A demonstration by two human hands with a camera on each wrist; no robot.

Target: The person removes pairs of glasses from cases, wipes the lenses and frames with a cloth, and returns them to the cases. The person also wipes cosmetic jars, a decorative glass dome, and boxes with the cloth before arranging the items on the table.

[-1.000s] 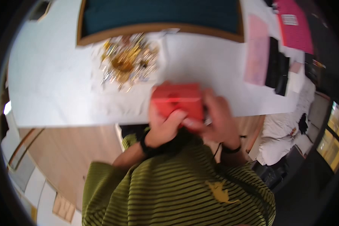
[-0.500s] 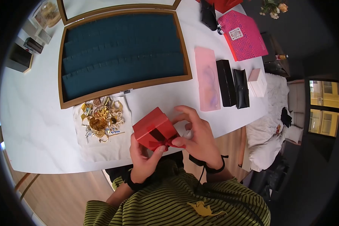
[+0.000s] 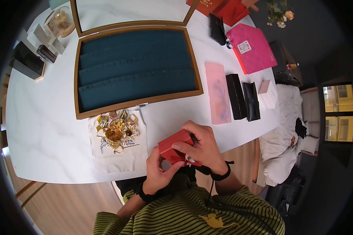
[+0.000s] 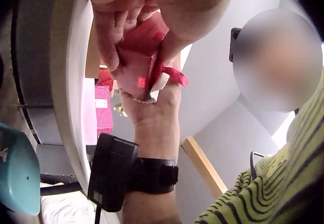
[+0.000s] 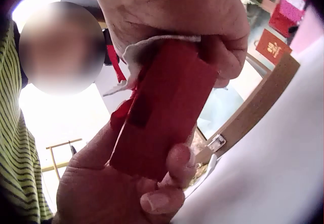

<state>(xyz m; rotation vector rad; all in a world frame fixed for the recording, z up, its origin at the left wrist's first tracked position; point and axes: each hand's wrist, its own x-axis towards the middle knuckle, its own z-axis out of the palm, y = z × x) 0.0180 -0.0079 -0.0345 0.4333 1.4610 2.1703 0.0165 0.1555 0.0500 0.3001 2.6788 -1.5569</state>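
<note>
Both hands hold a small red box (image 3: 169, 148) with a red ribbon, above the table's front edge. The left hand (image 3: 157, 174) grips its lower left side, thumb by the ribbon bow. Curled over its right end is the right hand (image 3: 204, 148), with the thumb lying across the box. In the right wrist view the box (image 5: 167, 112) shows a broad red face, and a piece of torn-edged whitish material (image 5: 132, 57) sticks out beside the right hand (image 5: 177, 11). That whitish piece (image 4: 158, 88) also shows near the ribbon in the left wrist view.
A cloth (image 3: 119, 164) bearing piled jewelry (image 3: 115, 133) lies left of the hands. Behind it stands an open wooden case (image 3: 139, 103) lined in dark teal. A pink pouch (image 3: 219, 94), black cases (image 3: 236, 96) and a white box (image 3: 267, 94) are at the right.
Since half a second ago, the box has turned and moved slightly right and lower in view. The right hand's raised fingers have closed over its right end. The head view has shifted too.
</note>
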